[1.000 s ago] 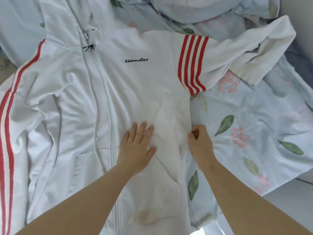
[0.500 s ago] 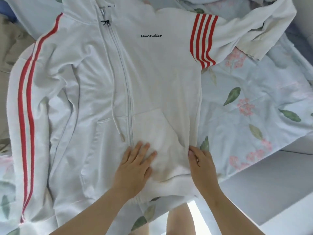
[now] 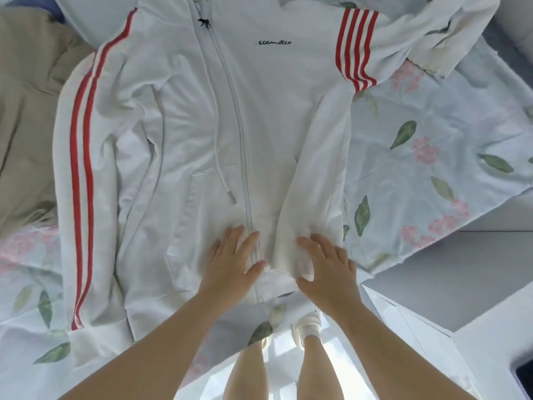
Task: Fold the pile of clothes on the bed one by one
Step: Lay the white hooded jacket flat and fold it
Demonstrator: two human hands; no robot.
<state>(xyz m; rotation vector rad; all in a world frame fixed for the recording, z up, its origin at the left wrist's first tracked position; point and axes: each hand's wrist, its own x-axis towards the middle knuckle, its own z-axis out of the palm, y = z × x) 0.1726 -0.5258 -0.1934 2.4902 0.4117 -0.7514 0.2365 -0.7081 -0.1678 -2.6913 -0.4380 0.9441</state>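
Observation:
A white zip-up hooded jacket (image 3: 184, 134) with red sleeve stripes lies front-up and spread out on the bed. Its left sleeve runs straight down the left side; its right sleeve (image 3: 427, 39) bends away to the upper right. My left hand (image 3: 230, 267) rests flat on the jacket near the hem, just left of the zip. My right hand (image 3: 326, 267) presses with spread fingers on the hem to the right of the zip.
A beige garment (image 3: 26, 116) lies at the left, partly under the jacket. The floral bedsheet (image 3: 427, 157) covers the bed, whose front edge runs just below the hem. My legs and a white shoe (image 3: 307, 327) show on the floor below.
Both hands have slid down the jacket front toward the hem, smoothing it. My right hand let go of the side seam and now lies flat. The view has tilted downward.

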